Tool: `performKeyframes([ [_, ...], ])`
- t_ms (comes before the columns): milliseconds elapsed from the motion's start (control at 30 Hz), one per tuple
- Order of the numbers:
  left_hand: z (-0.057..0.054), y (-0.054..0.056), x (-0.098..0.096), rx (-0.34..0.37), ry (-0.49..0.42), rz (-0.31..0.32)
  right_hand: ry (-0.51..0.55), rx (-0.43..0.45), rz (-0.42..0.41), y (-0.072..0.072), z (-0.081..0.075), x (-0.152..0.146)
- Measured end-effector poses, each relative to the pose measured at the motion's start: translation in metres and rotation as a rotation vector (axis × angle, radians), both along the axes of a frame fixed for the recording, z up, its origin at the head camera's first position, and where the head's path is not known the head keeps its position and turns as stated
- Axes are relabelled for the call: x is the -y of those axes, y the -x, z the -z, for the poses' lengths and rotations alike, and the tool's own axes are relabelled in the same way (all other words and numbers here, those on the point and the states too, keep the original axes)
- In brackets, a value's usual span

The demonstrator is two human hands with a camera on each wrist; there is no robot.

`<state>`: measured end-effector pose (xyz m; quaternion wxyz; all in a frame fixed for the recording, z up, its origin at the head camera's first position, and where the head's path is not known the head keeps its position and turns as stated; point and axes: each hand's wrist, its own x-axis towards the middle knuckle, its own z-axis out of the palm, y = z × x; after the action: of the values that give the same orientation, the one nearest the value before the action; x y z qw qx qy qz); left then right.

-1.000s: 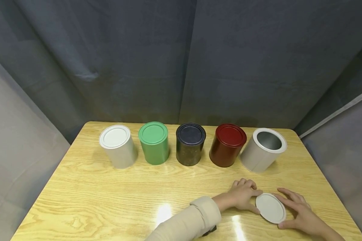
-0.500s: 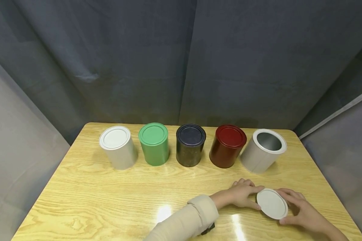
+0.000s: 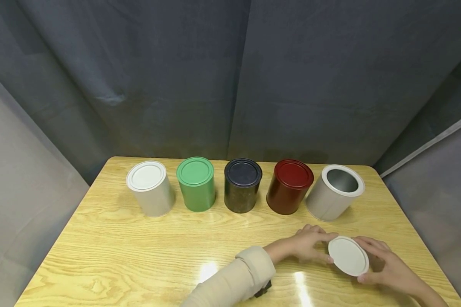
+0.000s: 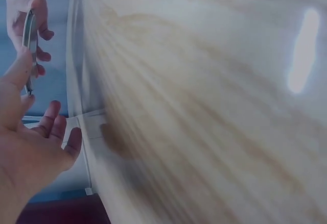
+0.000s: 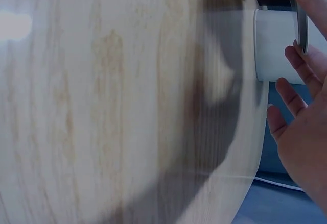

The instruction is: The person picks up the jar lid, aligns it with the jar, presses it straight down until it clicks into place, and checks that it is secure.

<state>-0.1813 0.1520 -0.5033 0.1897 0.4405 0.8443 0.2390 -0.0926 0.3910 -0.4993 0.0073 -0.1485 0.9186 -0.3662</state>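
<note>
A round white lid (image 3: 348,256) is held level between both hands at the right front, above the wooden table. My left hand (image 3: 305,245) grips its left edge between thumb and forefinger, the other fingers loose. On the opposite edge, my right hand (image 3: 388,266) pinches it with thumb and fingers. Seen edge-on in the left wrist view, the lid (image 4: 27,40) hangs clear of the tabletop. Behind the hands stands a white can (image 3: 328,200) with an open top, its grey inside showing; this can (image 5: 278,45) also appears beyond the lid in the right wrist view.
Left of the open can, a row of lidded cans runs along the back: dark red (image 3: 288,192), black (image 3: 241,194), green (image 3: 197,192) and white (image 3: 151,194). They stand on the wooden table (image 3: 138,256). Dark curtains (image 3: 176,76) hang behind its back edge.
Both hands have raised the white lid from near the tabletop and carried it slightly away from the person, toward the cans. The row of cans has stayed put.
</note>
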Motion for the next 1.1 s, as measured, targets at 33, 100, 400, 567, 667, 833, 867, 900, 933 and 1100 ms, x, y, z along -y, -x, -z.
performKeyframes([
  [33, -0.001, 0.0, 0.0, 0.007, -0.007, 0.001, 0.006, -0.002, 0.0, 0.0, -0.001, 0.0],
  [100, -0.002, 0.001, 0.001, 0.012, -0.018, 0.005, 0.009, -0.013, -0.004, 0.001, -0.003, 0.001],
  [400, -0.013, 0.007, 0.003, -0.05, -0.085, 0.032, -0.028, -0.087, -0.016, 0.004, -0.014, 0.005],
  [567, -0.018, 0.009, 0.005, -0.074, -0.108, 0.041, -0.061, -0.1, -0.003, 0.005, -0.02, 0.006],
  [667, -0.021, 0.012, 0.006, -0.075, -0.146, 0.042, -0.078, -0.14, -0.012, 0.008, -0.024, 0.006],
  [833, -0.026, 0.015, 0.008, -0.068, -0.187, 0.026, -0.062, -0.209, -0.049, 0.013, -0.028, 0.005],
  [867, -0.027, 0.015, 0.008, -0.073, -0.187, 0.024, -0.059, -0.214, -0.048, 0.013, -0.029, 0.005],
  [900, -0.027, 0.016, 0.008, -0.076, -0.188, 0.02, -0.055, -0.219, -0.047, 0.014, -0.03, 0.005],
  [933, -0.028, 0.016, 0.008, -0.078, -0.188, 0.016, -0.054, -0.222, -0.048, 0.015, -0.031, 0.005],
  [1100, -0.032, 0.016, 0.009, -0.094, -0.232, -0.004, -0.031, -0.236, -0.038, 0.016, -0.036, 0.006],
])
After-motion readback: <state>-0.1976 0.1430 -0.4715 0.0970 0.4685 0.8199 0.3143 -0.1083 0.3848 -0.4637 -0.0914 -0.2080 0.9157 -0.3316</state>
